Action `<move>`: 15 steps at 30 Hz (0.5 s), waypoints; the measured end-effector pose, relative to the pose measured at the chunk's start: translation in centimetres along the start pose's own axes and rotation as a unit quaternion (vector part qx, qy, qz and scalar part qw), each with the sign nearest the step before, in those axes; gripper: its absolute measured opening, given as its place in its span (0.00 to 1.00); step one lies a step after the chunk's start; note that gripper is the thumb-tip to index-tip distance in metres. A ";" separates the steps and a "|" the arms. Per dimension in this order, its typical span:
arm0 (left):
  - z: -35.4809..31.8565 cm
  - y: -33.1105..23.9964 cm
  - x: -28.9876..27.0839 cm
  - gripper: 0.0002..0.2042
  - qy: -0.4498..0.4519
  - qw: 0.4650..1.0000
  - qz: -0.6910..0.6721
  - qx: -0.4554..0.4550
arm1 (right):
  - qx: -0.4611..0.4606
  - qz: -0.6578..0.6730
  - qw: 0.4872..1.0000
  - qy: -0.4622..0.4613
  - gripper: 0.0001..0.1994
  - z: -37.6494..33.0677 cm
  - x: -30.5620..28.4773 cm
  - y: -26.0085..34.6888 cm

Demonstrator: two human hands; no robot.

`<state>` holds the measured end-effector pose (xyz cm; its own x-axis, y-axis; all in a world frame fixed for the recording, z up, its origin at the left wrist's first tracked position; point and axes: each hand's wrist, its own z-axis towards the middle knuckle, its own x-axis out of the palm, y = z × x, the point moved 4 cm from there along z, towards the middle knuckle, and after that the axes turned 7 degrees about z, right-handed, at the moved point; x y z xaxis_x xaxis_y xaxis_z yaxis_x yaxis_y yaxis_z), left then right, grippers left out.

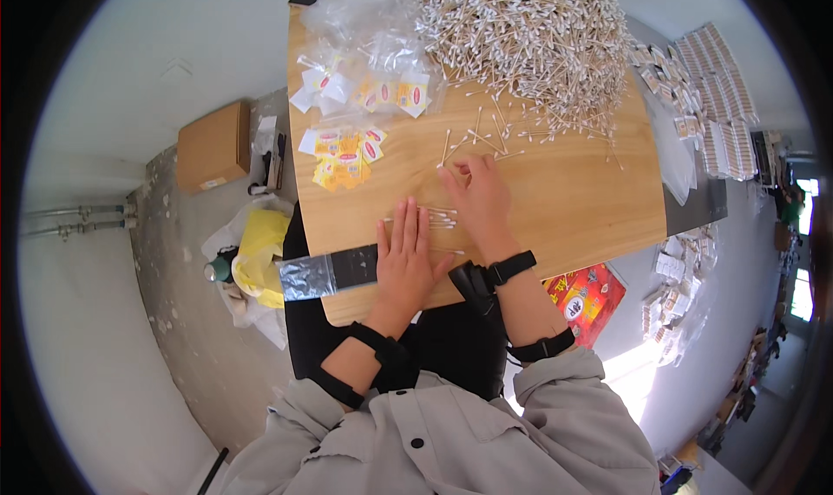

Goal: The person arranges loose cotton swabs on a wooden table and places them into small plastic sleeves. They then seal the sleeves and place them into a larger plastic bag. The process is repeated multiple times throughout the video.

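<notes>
My left hand (404,254) lies flat on the wooden table, fingers stretched out, over a small row of cotton swabs (441,219) whose white tips stick out past the fingers. Further right, my right hand (479,198) hovers with bent fingers, a gap between thumb and fingers. Its leftmost fingertip is close to the end of one of the loose cotton swabs (477,137) scattered before it; whether they touch I cannot tell. Beyond these rises a large heap of cotton swabs (538,44). By my left wrist, a dark strip with a clear plastic sleeve (330,274) juts over the table's edge.
Yellow and white printed cards (345,158) lie at the table's left, below clear plastic bags (369,26). Packed swab bundles (716,96) are stacked at the far right. A cardboard box (213,146) and yellow bag (262,250) stand on the left floor.
</notes>
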<state>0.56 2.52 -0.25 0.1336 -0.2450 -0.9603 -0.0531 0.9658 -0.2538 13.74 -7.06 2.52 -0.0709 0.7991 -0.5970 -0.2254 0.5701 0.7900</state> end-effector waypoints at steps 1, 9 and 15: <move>-0.2 -0.1 0.0 0.46 0.046 0.999 0.017 0.002 | 0.014 -0.045 0.999 -0.008 0.12 0.6 0.4 0.0; -0.4 -0.2 0.0 0.45 0.040 0.999 -0.015 0.004 | 0.048 -0.112 0.993 0.001 0.07 2.6 1.8 -2.4; -0.2 0.0 0.3 0.43 0.023 1.000 -0.010 0.005 | -0.187 -0.029 0.979 0.082 0.08 -0.1 -0.1 -1.6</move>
<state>0.35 2.41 -0.54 0.0883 -0.2669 -0.9597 -0.0413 0.9616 -0.2712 14.02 -8.06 1.24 -0.1951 0.7085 -0.6783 -0.5707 0.4804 0.6660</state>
